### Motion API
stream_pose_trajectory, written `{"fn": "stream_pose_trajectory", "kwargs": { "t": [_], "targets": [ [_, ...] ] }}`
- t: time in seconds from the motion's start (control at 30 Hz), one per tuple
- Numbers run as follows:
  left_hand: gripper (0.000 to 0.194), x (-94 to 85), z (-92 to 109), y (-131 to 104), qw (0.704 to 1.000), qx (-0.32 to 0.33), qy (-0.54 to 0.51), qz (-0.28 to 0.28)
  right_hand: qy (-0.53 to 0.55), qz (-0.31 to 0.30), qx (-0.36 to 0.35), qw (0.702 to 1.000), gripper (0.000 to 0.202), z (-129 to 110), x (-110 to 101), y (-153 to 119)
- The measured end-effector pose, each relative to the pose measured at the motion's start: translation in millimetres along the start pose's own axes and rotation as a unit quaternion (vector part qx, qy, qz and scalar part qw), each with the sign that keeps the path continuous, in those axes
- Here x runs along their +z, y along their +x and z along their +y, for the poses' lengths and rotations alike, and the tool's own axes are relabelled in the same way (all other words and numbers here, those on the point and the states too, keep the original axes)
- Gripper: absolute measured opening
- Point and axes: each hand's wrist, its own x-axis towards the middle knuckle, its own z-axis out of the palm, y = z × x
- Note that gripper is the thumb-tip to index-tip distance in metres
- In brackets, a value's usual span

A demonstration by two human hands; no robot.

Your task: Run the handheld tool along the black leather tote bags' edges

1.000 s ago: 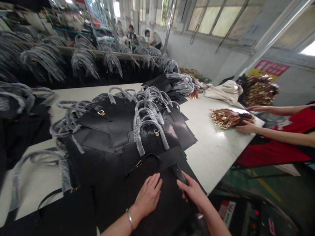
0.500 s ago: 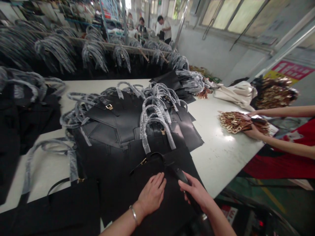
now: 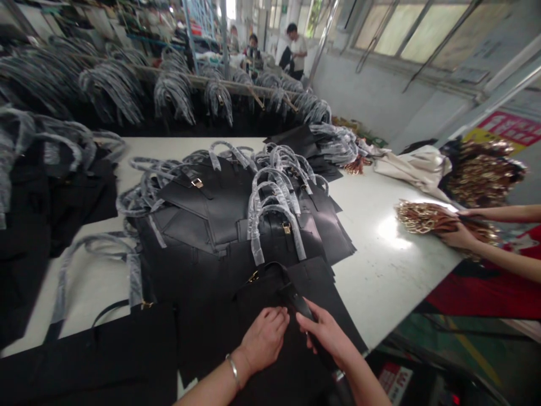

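A black handbag [image 3: 315,276] lies flat on a stack of similar bags in front of me. My left hand [image 3: 265,336] rests on it palm down, fingers bent slightly and pressed against its surface. My right hand [image 3: 327,332] is closed round the handle of a black handheld tool [image 3: 301,304], whose exact kind I cannot make out. The tool's dark head meets the bag just beyond my left fingertips. A black strap [image 3: 279,266] with a gold buckle [image 3: 253,276] curves across the bag's upper part. Plastic-wrapped handles [image 3: 276,211] stand up behind it.
More black bags [image 3: 203,192] are piled across the white table [image 3: 380,270], and others [image 3: 80,192] lie at left. Racks of wrapped handles [image 3: 112,90] line the back. At right, a co-worker's hands [image 3: 460,234] hold brown straps with gold clasps [image 3: 416,217].
The tool's head has shifted toward my left fingertips, and my left fingers have bent more. The co-worker's strap bundle has moved right. The whole view has turned slightly left.
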Motion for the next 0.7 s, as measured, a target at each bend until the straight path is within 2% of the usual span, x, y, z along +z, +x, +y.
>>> {"fn": "stream_pose_trajectory", "kwargs": {
  "t": [0.1,0.2,0.27,0.33,0.43,0.5,0.7],
  "targets": [
    [0.047,-1.0,-0.8,0.6,1.0,0.01,0.001,-0.006,-0.013,0.01,-0.006,1.0,0.06,-2.0,3.2,5.1],
    [0.046,1.8,-2.2,-1.4,1.0,0.02,0.013,-0.005,-0.05,0.097,-0.047,0.993,0.068,-13.0,9.4,13.4],
    [0.042,5.0,-3.3,-4.8,0.999,0.04,0.021,-0.002,-0.073,0.13,-0.074,0.986,0.07,-18.4,9.5,10.7],
    [0.036,8.3,-4.4,-8.9,0.998,0.067,0.023,0.002,-0.087,0.1,-0.079,0.988,0.071,-18.7,6.6,0.4],
    [0.029,11.9,-5.2,-13.4,0.994,0.104,0.014,0.002,-0.118,0.005,-0.044,0.992,0.07,-11.6,4.9,-17.9],
    [0.023,12.9,-4.9,-14.0,0.992,0.125,0.006,-0.013,-0.141,-0.038,-0.017,0.989,0.067,-6.8,9.0,-24.4],
    [0.016,7.1,-1.7,-8.9,0.989,0.136,-0.021,-0.045,-0.15,-0.06,-0.019,0.987,0.064,-10.3,33.2,-8.2]
  ]
}}
